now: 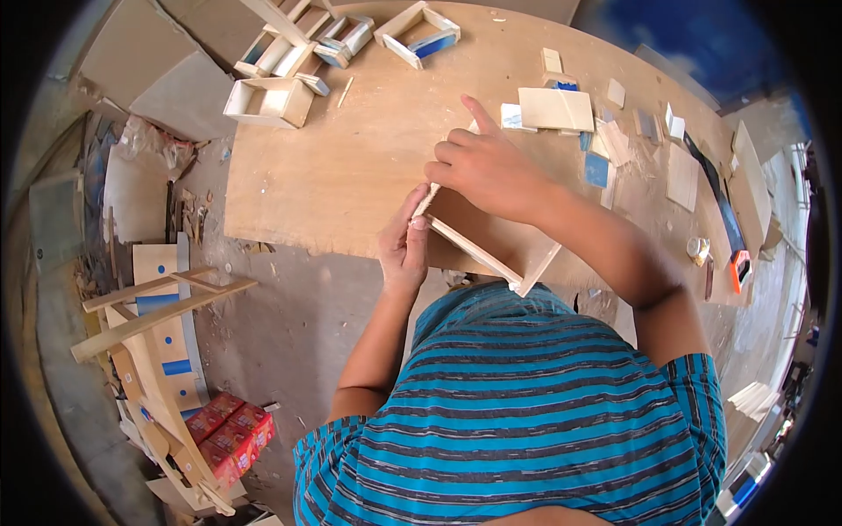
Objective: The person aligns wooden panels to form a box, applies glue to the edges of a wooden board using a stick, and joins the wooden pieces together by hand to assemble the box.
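A small open wooden frame (pixel 476 249) rests at the table's front edge, close to my body. Its near left corner is pinched between the thumb and fingers of my left hand (pixel 405 241). My right hand (pixel 485 167) lies over the far side of the frame, its fingers curled at the upper left edge and one finger stretched out away from me. The palm and forearm cover part of the frame, so its far side is partly hidden.
Small wooden boxes (pixel 270 102) stand at the table's (pixel 307 188) back left. Wood offcuts (pixel 556 110) lie at the right, with a saw with an orange handle (pixel 741 271) beyond. Red packages (pixel 230 434) and a wooden stand (pixel 158 309) are on the floor, left.
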`<state>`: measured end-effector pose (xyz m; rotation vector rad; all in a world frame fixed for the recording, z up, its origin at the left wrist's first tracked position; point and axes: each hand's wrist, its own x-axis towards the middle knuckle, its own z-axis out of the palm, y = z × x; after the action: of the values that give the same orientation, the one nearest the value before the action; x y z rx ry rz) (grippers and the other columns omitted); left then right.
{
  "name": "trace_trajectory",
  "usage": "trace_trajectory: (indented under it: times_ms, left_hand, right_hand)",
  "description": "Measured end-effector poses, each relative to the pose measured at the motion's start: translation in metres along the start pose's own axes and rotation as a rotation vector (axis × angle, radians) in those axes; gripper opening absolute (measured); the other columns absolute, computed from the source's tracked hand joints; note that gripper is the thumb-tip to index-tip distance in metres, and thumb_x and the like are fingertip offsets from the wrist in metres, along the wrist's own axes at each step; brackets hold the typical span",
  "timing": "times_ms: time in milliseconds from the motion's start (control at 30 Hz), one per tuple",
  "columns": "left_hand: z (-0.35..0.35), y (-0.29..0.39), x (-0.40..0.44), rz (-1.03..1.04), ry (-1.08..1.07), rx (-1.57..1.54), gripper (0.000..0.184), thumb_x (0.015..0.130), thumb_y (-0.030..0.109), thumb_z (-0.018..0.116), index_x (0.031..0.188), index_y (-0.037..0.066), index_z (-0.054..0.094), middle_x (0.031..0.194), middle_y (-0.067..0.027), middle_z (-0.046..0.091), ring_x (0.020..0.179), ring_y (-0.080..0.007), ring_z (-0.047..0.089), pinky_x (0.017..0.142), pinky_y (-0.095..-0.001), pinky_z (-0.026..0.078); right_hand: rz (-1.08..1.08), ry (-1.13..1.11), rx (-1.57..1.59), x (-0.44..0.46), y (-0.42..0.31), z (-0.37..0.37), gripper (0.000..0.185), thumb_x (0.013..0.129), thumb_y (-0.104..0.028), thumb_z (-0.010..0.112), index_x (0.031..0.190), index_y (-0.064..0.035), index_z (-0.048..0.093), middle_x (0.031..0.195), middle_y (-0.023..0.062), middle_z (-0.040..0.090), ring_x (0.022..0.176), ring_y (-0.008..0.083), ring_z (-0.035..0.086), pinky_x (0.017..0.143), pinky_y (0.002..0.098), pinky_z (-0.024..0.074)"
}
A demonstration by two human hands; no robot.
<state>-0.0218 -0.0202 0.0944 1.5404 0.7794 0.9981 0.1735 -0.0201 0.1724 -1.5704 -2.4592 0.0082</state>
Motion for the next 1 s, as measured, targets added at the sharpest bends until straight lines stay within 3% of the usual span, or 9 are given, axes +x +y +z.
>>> trace_trajectory:
  times_ms: [33, 100, 200, 300, 400, 500, 600, 800, 1000]
  left_hand:
    - [-0.001, 0.000, -0.001, -0.014, -0.002, 0.005, 0.039, 0.100, 0.016, 0.046, 0.132, -0.007, 0.049, 0.132, -0.0170, 0.055, 0.124, -0.0230, 0.050, 0.106, -0.0339, 0.034]
    - [-0.001, 0.000, 0.000, -0.015, 0.003, 0.026, 0.038, 0.099, 0.015, 0.046, 0.131, -0.005, 0.051, 0.126, -0.0135, 0.059, 0.105, -0.0158, 0.055, 0.094, -0.0280, 0.041]
    - [0.001, 0.000, 0.001, 0.007, 0.017, -0.011, 0.037, 0.099, 0.014, 0.047, 0.131, -0.005, 0.051, 0.125, -0.0112, 0.061, 0.092, -0.0109, 0.056, 0.086, -0.0236, 0.044]
    - [0.003, 0.000, 0.002, 0.080, 0.038, -0.016, 0.037, 0.099, 0.013, 0.047, 0.131, -0.004, 0.051, 0.127, -0.0128, 0.059, 0.100, -0.0138, 0.058, 0.091, -0.0263, 0.043]
    - [0.001, -0.006, 0.002, 0.111, 0.027, 0.002, 0.037, 0.099, 0.014, 0.047, 0.131, -0.004, 0.051, 0.129, -0.0146, 0.058, 0.111, -0.0177, 0.056, 0.097, -0.0296, 0.041]
    - [0.001, -0.002, 0.002, 0.085, 0.021, -0.021, 0.039, 0.099, 0.015, 0.047, 0.132, -0.005, 0.050, 0.130, -0.0163, 0.057, 0.118, -0.0212, 0.054, 0.101, -0.0323, 0.039]
    - [0.001, 0.000, 0.001, 0.082, 0.004, -0.059, 0.044, 0.099, 0.021, 0.048, 0.133, -0.006, 0.047, 0.132, -0.0180, 0.055, 0.122, -0.0236, 0.051, 0.105, -0.0345, 0.036]
    - [-0.008, -0.002, 0.013, 0.053, -0.109, -0.158, 0.072, 0.096, 0.049, 0.044, 0.140, -0.008, 0.036, 0.140, -0.0223, 0.045, 0.132, -0.0307, 0.042, 0.111, -0.0393, 0.028]
    - [-0.020, 0.009, 0.073, -0.154, -0.336, -0.205, 0.079, 0.090, 0.055, 0.045, 0.144, -0.002, 0.032, 0.142, -0.0235, 0.041, 0.131, -0.0347, 0.042, 0.111, -0.0420, 0.028]
  right_hand:
    - [-0.010, 0.072, -0.004, 0.000, 0.001, 0.003, 0.020, 0.081, -0.007, 0.053, 0.097, -0.0135, 0.065, 0.089, 0.0028, 0.060, 0.097, 0.0203, 0.058, 0.114, 0.0590, 0.0166]
    - [-0.035, 0.212, -0.013, 0.000, 0.002, 0.007, 0.022, 0.082, -0.007, 0.053, 0.099, -0.0129, 0.065, 0.090, 0.0024, 0.061, 0.096, 0.0209, 0.059, 0.114, 0.0579, 0.0161]
    - [-0.021, 0.386, -0.051, -0.006, -0.003, -0.011, 0.028, 0.076, -0.004, 0.057, 0.102, -0.0123, 0.065, 0.097, 0.0031, 0.062, 0.097, 0.0221, 0.058, 0.110, 0.0528, 0.0260]
    - [0.182, 0.237, 0.101, -0.023, -0.019, -0.045, 0.026, 0.073, -0.007, 0.062, 0.099, -0.0103, 0.066, 0.088, 0.0066, 0.063, 0.090, 0.0244, 0.060, 0.095, 0.0425, 0.0425]
    - [0.301, -0.095, 0.160, -0.042, -0.038, -0.055, 0.024, 0.073, -0.008, 0.064, 0.096, -0.0096, 0.068, 0.079, 0.0103, 0.061, 0.079, 0.0264, 0.061, 0.076, 0.0372, 0.0490]
    - [0.348, -0.025, 0.142, -0.059, -0.039, -0.055, 0.022, 0.076, -0.008, 0.063, 0.097, -0.0083, 0.068, 0.078, 0.0124, 0.063, 0.074, 0.0284, 0.061, 0.071, 0.0350, 0.0506]
    - [0.475, 0.333, 0.253, -0.083, -0.021, -0.059, 0.022, 0.079, -0.007, 0.059, 0.099, -0.0041, 0.068, 0.090, 0.0098, 0.067, 0.079, 0.0273, 0.065, 0.070, 0.0360, 0.0520]
    - [0.818, 0.457, 0.565, -0.134, 0.010, -0.043, 0.034, 0.082, -0.009, 0.060, 0.115, -0.0028, 0.063, 0.103, 0.0153, 0.067, 0.084, 0.0236, 0.066, 0.072, 0.0296, 0.0519]
    - [0.685, 0.195, 0.416, -0.107, 0.011, -0.038, 0.044, 0.083, -0.027, 0.063, 0.122, -0.0044, 0.061, 0.103, 0.0205, 0.067, 0.090, 0.0313, 0.065, 0.078, 0.0378, 0.0516]
